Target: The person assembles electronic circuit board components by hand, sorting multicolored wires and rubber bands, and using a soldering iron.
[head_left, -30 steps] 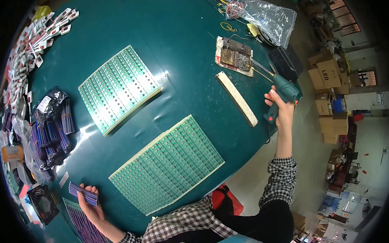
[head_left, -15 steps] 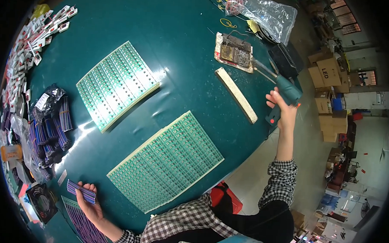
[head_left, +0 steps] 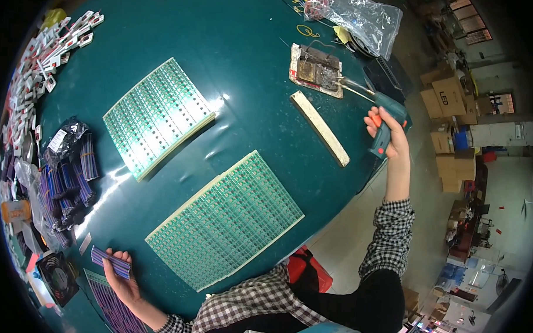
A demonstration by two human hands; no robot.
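Note:
In my right hand (head_left: 391,132) is a green pistol-shaped soldering gun (head_left: 382,137), fingers wrapped round its grip. Its metal barrel points left, the end at the edge of a stained soldering tray (head_left: 318,71) with a dark, crusted block on it. At the lower left, my left hand (head_left: 121,282) closes round a short bundle of purple and blue wires (head_left: 103,258). Between my hands lies a stack of green circuit board panels (head_left: 226,221). A second stack of panels (head_left: 159,119), shiny with reflected light, sits farther back.
A pale bar (head_left: 320,128) lies left of my right hand. Wire bundles (head_left: 66,183), a small black fan (head_left: 57,276) and many white connector pieces (head_left: 31,99) crowd the left side. Purple wires on a green panel (head_left: 112,305) lie beside my left forearm. A clear plastic bag (head_left: 362,20) is at the back right.
My right hand has taken a firmer grip on the soldering gun, fingers now round its handle, and moved slightly up. The gun has shifted a little up and left. My left hand stays put.

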